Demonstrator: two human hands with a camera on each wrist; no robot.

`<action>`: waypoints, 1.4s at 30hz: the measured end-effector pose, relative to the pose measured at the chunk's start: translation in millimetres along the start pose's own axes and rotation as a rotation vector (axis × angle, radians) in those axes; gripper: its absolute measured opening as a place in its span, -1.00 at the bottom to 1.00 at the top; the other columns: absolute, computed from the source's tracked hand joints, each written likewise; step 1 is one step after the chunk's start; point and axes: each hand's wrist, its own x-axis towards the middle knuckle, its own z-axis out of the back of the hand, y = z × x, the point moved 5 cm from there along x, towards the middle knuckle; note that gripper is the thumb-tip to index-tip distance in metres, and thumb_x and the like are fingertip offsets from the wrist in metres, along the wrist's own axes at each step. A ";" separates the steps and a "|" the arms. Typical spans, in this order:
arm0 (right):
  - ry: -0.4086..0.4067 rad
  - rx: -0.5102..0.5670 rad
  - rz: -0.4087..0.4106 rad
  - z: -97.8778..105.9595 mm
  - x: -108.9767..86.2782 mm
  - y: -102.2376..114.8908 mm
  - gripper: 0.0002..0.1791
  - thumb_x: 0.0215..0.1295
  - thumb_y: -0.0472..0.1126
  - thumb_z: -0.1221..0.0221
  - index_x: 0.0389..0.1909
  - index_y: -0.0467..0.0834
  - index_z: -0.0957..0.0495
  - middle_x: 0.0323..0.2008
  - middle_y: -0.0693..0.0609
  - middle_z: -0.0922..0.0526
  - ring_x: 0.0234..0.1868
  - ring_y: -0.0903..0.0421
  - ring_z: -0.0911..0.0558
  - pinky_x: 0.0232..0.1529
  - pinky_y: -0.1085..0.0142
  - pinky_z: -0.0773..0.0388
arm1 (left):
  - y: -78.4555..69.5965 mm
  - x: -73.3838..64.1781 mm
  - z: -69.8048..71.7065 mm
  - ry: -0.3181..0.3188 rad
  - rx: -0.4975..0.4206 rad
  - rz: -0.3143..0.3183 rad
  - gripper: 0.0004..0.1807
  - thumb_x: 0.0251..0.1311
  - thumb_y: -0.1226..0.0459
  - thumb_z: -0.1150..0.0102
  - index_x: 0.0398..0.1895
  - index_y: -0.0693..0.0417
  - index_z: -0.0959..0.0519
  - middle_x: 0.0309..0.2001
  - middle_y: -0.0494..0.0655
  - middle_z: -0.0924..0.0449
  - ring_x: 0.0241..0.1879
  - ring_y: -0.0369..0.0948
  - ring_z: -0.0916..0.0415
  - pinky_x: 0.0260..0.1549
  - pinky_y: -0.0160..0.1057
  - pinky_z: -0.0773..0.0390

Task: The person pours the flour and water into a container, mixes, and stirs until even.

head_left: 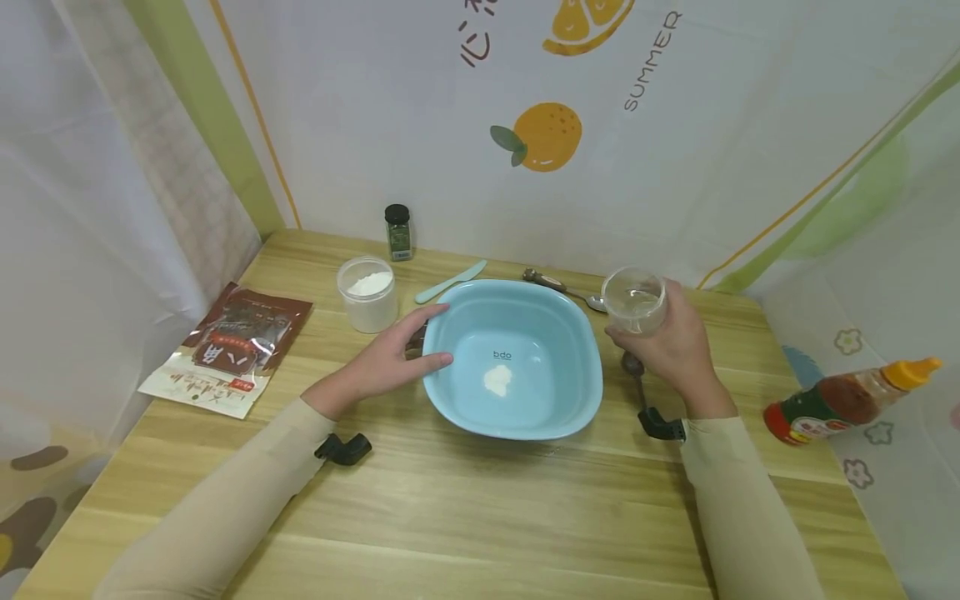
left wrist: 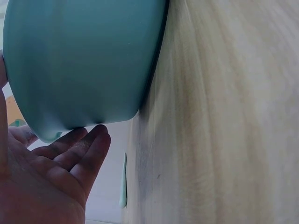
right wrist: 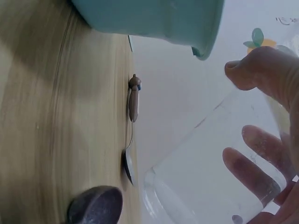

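A patch of white powder (head_left: 497, 380) already lies in the blue basin (head_left: 555, 387) on the bench (head_left: 480, 517); no liquid shows there, so any mixing seems undone. The left grip (head_left: 393, 358) clasps the basin's rim; the right grip (head_left: 678, 342) grasps a clear cup (head_left: 634, 289), its contents hard to tell. Counted: one basin, one cup, one powder jar (head_left: 371, 304), one packet (head_left: 228, 350), one spreader (head_left: 450, 282), one spice bottle (head_left: 399, 235), one sauce bottle (head_left: 832, 404), two spoons (head_left: 551, 283).
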 end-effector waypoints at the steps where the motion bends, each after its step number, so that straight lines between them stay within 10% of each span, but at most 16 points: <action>1: 0.001 -0.010 0.010 0.0 -0.8 1.5 0.02 0.02 -0.20 -0.72 0.53 -0.19 -0.46 0.31 -0.28 -0.66 0.32 -0.34 -0.62 0.32 -0.36 -0.50 | -0.3 -0.2 0.1 -0.001 0.001 0.002 -0.10 0.52 0.24 -0.41 0.78 0.14 -0.16 0.59 0.27 -0.37 0.44 0.24 -0.54 0.32 0.13 -0.66; 42: -0.025 -0.363 0.379 -13.1 -10.4 17.2 -0.20 -0.10 -0.29 -0.64 0.22 -0.27 -0.52 0.04 -0.33 -0.70 0.01 -0.39 -0.69 0.02 -0.31 -0.66 | -0.9 0.0 0.1 0.007 -0.021 0.016 -0.11 0.52 0.24 -0.40 0.78 0.11 -0.17 0.57 0.27 -0.40 0.44 0.24 -0.54 0.33 0.15 -0.65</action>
